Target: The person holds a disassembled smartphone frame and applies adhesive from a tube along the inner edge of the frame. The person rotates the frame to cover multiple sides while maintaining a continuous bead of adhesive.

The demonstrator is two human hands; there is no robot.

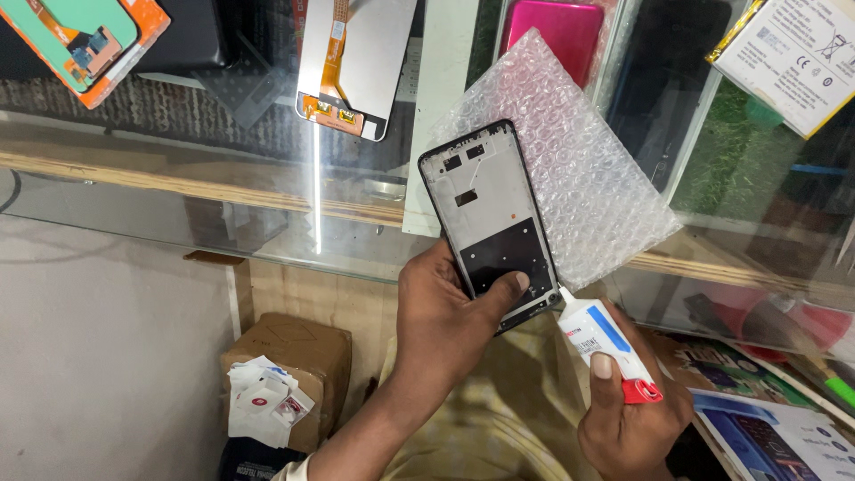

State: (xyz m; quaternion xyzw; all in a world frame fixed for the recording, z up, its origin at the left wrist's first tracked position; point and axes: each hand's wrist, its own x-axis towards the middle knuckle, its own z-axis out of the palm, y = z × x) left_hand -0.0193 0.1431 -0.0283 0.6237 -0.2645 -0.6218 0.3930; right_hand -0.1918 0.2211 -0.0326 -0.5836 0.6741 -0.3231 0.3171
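Pressing white-blue glue tube (602,341) nozzle against black phone frame (492,216).

A glass counter top (267,223) is seen from above, edged by a wooden strip (205,187). A bright line of lamp light (316,178) is reflected in the glass. Below, a pale bare floor (98,356) is shown, with a brown cardboard box (298,352) set against a wooden panel (312,294). White packets (263,401) are piled beside the box.
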